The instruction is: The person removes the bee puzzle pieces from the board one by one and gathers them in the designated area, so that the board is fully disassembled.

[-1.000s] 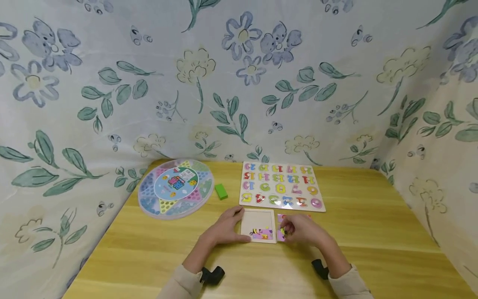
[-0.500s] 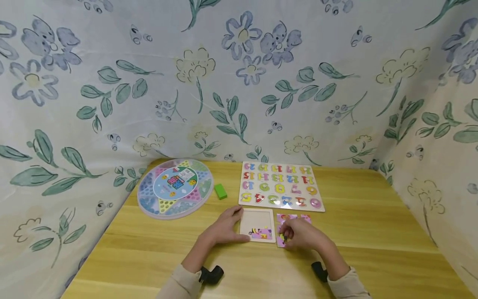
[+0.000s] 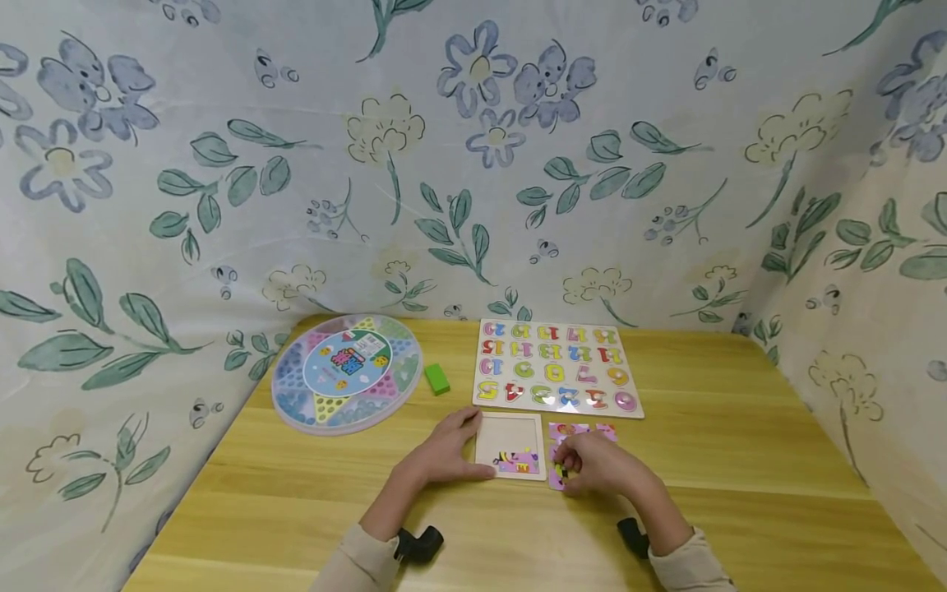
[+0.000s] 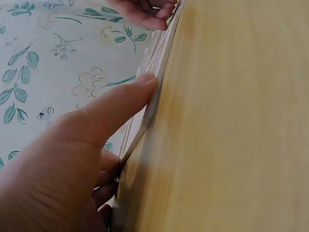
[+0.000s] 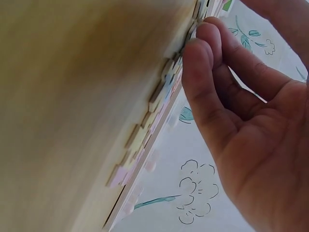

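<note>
A square wooden puzzle tray (image 3: 510, 436) lies on the table with a purple jigsaw section showing a bee (image 3: 518, 462) along its bottom edge. My left hand (image 3: 447, 450) holds the tray's left side, thumb at the near corner and fingers at the far one. In the left wrist view the thumb (image 4: 123, 104) lies on the tray's rim. Just right of the tray is a group of colourful jigsaw pieces (image 3: 573, 428), partly covered by my right hand (image 3: 602, 462). That hand pinches a jigsaw piece at the group's left edge; its fingertips (image 5: 198, 50) are right at the pieces.
A number puzzle board (image 3: 555, 366) lies behind the tray. Farther left are a green block (image 3: 437, 379) and a round Chinese checkers board (image 3: 348, 374). Floral cloth (image 3: 473, 164) hangs behind the wooden table (image 3: 740, 427).
My right hand has shifted slightly toward me at the jigsaw pieces, baring more of their far edge. My left hand stays on the tray.
</note>
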{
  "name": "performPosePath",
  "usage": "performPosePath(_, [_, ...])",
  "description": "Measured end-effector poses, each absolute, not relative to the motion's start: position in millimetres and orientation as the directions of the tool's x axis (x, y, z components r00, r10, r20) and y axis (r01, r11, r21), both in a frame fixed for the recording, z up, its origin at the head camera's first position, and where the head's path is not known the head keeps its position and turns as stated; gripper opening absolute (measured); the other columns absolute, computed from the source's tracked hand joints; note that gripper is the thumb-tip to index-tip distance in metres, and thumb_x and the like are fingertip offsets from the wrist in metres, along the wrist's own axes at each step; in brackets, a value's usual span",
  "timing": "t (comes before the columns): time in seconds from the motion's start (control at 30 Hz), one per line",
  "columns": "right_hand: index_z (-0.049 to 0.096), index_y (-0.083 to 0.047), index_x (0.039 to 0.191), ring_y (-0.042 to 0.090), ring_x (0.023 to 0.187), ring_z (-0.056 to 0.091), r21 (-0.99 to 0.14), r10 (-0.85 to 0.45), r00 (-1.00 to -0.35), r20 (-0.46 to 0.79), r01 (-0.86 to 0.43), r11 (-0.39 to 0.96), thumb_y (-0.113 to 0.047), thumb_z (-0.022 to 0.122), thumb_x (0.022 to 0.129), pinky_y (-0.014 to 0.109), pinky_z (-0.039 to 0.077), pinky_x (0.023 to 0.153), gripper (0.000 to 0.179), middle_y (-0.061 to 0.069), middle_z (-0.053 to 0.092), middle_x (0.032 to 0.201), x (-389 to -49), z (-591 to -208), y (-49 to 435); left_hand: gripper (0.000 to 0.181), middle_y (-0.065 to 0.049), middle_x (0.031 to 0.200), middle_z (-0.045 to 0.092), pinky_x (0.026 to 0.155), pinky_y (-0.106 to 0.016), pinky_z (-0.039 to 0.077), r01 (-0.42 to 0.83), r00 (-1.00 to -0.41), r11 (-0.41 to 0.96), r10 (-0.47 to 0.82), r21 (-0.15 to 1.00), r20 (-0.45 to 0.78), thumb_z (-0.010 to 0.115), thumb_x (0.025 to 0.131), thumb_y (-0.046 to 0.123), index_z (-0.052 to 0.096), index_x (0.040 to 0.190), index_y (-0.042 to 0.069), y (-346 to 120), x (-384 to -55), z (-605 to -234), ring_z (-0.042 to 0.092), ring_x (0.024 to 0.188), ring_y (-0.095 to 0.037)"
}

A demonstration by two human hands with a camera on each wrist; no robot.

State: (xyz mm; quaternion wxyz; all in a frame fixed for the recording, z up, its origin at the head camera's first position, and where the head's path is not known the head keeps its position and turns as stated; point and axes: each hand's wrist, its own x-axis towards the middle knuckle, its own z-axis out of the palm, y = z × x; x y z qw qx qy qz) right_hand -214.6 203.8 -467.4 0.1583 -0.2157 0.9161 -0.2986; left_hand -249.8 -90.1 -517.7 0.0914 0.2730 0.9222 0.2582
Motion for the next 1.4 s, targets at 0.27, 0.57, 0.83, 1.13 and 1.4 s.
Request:
performPosePath(0.27, [0.067,-0.004,0.090,0.012,0.073,0.052,-0.577,-0.466,-0.873,-0.144,-0.309,0.756,-0.010,0.087,0.066,0.020,0.045,0.063,0.031,-0.001,0.059,0.079,-215.2,-469.1,200.7,0.103,-0.007,0.163,0.021,0.120,-0.047,0.025,0.452,-0.834,0.714,0.551,0.534,-0.033,0.068,0.079,0.063,0.024,0.154,0.008,-90.5,-249.6,-516.1,0.020,0.150,-0.029])
performPosePath(0.57, [0.069,-0.005,0.090,0.010,0.071,0.050,-0.539,-0.438,-0.888,-0.142,-0.301,0.786,-0.010,0.086,0.067,0.021,0.043,0.062,0.029,-0.002,0.059,0.077,-213.8,-467.3,201.8,0.103,-0.009,0.162,0.021,0.119,-0.049,0.025,0.460,-0.828,0.707,0.560,0.537,-0.028,0.068,0.079,0.063,0.025,0.154,0.006,-90.7,-249.7,-515.1,0.021,0.149,-0.031])
performPosePath(0.83, [0.069,-0.007,0.086,0.010,0.070,0.049,-0.514,-0.424,-0.895,-0.140,-0.300,0.803,-0.013,0.086,0.068,0.021,0.043,0.061,0.025,-0.003,0.058,0.076,-213.7,-465.2,205.3,0.104,-0.009,0.162,0.021,0.119,-0.049,0.025,0.458,-0.829,0.708,0.559,0.538,-0.030,0.068,0.079,0.063,0.025,0.154,0.006,-90.6,-249.8,-515.1,0.020,0.150,-0.031])
performPosePath(1.13, [0.068,-0.009,0.080,0.011,0.067,0.050,-0.520,-0.396,-0.904,-0.163,-0.262,0.813,-0.015,0.087,0.067,0.021,0.042,0.059,0.024,-0.001,0.059,0.073,-213.9,-465.7,206.7,0.103,-0.009,0.162,0.022,0.119,-0.049,0.025,0.459,-0.828,0.706,0.559,0.539,-0.027,0.068,0.079,0.063,0.025,0.154,0.006,-90.7,-249.2,-514.4,0.020,0.149,-0.030])
performPosePath(1.4, [0.068,-0.009,0.082,0.011,0.068,0.050,-0.516,-0.389,-0.907,-0.163,-0.257,0.817,-0.016,0.087,0.068,0.022,0.042,0.060,0.024,-0.002,0.059,0.074,-213.7,-465.1,208.0,0.103,-0.010,0.162,0.022,0.119,-0.050,0.025,0.473,-0.823,0.703,0.568,0.531,-0.020,0.068,0.080,0.062,0.025,0.154,0.005,-90.6,-250.7,-515.7,0.020,0.149,-0.031])
